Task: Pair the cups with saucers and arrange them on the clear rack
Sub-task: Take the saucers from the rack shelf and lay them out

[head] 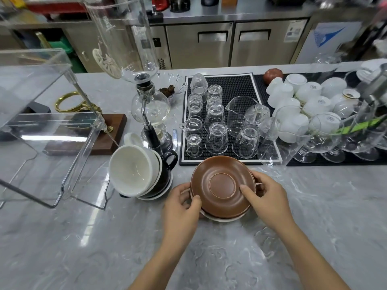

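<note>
A brown saucer tops a small stack of saucers in the middle of the counter; a white saucer rim shows beneath it. My left hand grips the stack's left edge. My right hand holds its right edge, thumb on the brown saucer's face. Left of the stack, tilted white cups nest in a black cup on white saucers. The clear rack stands at the left with nothing visible on it.
A glass siphon brewer stands behind the cups. A black mat holds upturned glasses and jugs. White cups and stemmed glasses crowd the right. A wooden stand sits behind the rack.
</note>
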### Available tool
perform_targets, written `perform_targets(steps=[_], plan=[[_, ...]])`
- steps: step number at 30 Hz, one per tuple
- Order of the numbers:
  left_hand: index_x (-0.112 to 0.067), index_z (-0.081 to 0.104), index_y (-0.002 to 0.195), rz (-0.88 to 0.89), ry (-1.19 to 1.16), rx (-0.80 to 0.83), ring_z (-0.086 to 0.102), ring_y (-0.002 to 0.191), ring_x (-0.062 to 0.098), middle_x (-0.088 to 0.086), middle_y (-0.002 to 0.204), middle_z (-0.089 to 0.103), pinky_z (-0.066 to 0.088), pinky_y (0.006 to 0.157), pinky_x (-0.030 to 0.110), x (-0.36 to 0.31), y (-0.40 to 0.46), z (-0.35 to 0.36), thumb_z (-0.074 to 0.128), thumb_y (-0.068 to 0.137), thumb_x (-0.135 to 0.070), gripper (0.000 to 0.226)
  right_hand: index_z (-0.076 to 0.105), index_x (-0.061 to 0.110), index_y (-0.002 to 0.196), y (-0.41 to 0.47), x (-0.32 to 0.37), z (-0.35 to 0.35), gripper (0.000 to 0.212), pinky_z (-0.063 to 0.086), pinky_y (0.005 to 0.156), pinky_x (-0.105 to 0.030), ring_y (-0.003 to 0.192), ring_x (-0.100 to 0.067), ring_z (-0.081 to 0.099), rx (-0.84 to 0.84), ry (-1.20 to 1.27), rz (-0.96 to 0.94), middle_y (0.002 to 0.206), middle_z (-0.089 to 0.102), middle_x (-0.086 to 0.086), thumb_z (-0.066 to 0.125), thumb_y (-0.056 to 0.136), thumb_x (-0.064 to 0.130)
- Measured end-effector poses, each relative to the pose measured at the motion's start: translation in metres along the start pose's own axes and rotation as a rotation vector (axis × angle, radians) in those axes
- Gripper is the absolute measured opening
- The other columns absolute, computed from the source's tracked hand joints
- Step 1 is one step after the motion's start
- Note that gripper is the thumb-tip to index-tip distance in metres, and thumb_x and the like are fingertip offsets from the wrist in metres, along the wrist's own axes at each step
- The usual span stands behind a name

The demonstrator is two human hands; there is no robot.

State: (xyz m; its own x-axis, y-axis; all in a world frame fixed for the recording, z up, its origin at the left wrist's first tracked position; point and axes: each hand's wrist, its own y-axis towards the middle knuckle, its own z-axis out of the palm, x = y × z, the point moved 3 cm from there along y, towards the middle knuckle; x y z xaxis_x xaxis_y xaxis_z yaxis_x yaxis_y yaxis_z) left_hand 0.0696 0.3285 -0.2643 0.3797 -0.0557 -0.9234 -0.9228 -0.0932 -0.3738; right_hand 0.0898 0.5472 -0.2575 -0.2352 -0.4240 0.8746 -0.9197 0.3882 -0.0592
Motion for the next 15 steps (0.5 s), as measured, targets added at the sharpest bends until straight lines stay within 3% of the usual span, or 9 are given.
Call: perform_targets(steps=[5, 8, 11, 15], plan=[[-0.017, 0.065, 0.101, -0.043, 0.041, 0.02, 0.076, 0.091, 0.029, 0.012, 0.098, 0.077, 0.062, 0.081, 0.058, -0.003, 0.001, 0.007, 0.065, 0.066, -0.02, 0.036, 0.064, 0.046, 0.085, 0.007, -0.004, -0.006, 0.026, 0.046, 0.063, -0.013, 0.076, 0.0, 0.065, -0.044, -0.076, 0.005, 0.084, 0.073, 0.015, 0.073, 0.083, 0.021], [-0.017, 0.065, 0.094, -0.059, 0.111, 0.036, 0.076, 0.083, 0.027, 0.01, 0.092, 0.075, 0.065, 0.074, 0.054, -0.007, 0.003, 0.008, 0.066, 0.065, -0.022, 0.029, 0.063, 0.034, 0.074, 0.012, -0.009, -0.012, 0.014, 0.044, 0.058, -0.017, 0.065, -0.006, 0.063, -0.093, -0.156, 0.032, 0.071, 0.069, 0.01, 0.071, 0.085, 0.029], [-0.017, 0.066, 0.08, 0.006, 0.267, 0.021, 0.074, 0.074, 0.03, 0.004, 0.073, 0.071, 0.063, 0.071, 0.052, -0.012, 0.009, 0.004, 0.07, 0.072, -0.028, 0.015, 0.057, 0.023, 0.066, 0.014, -0.016, -0.015, 0.027, 0.04, 0.053, -0.022, 0.058, -0.01, 0.058, -0.106, -0.245, 0.047, 0.058, 0.06, 0.004, 0.066, 0.085, 0.04], [-0.018, 0.06, 0.062, 0.184, 0.534, -0.023, 0.06, 0.052, 0.007, -0.004, 0.053, 0.063, 0.044, 0.051, 0.021, -0.017, 0.016, 0.005, 0.071, 0.084, -0.04, 0.033, 0.042, 0.019, 0.058, 0.015, -0.019, -0.013, 0.047, 0.036, 0.049, -0.032, 0.05, -0.016, 0.048, -0.031, -0.366, 0.048, 0.048, 0.046, 0.003, 0.053, 0.091, 0.051]])
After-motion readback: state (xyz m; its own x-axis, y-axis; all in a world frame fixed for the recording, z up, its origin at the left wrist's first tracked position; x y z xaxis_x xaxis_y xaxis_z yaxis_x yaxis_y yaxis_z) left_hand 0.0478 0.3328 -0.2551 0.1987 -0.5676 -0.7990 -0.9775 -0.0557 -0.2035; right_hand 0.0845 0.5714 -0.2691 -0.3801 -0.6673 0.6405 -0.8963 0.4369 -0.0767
